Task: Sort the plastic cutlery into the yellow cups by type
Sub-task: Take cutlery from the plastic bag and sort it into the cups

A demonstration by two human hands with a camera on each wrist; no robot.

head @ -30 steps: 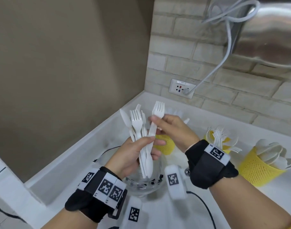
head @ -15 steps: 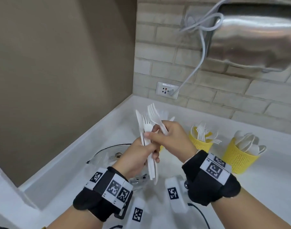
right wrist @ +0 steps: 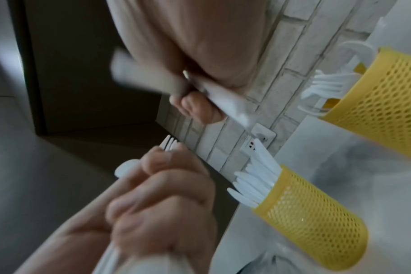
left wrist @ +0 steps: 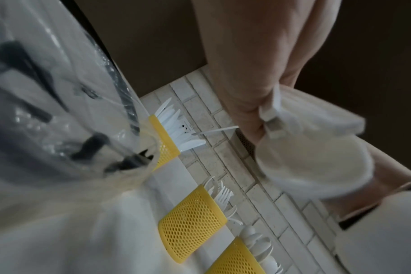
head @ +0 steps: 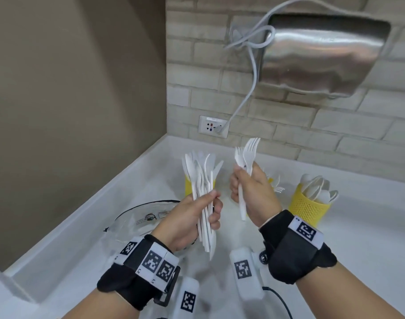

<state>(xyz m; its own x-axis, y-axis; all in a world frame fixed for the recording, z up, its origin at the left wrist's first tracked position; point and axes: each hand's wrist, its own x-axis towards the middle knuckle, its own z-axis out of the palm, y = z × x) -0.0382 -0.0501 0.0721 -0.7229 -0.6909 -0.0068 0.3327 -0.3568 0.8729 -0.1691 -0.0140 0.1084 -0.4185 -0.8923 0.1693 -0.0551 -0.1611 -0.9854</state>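
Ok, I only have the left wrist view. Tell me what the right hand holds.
Observer: The right hand grips two forks, tines up.
Operator: Now describe the left hand's load.
Observer: The left hand grips a mixed bundle of cutlery, knives and forks, held upright.
Operator: Place the forks against their cup.
Observer: They are held above the counter, not in the fork cup, which stands just behind the right hand.

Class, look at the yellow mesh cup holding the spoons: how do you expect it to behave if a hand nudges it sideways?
The yellow mesh cup is probably light, since its wall is perforated plastic, so it would likely slide on the smooth white counter. It may also tip: it stands tall and narrow, and the spoons rise above its rim and lean outward.
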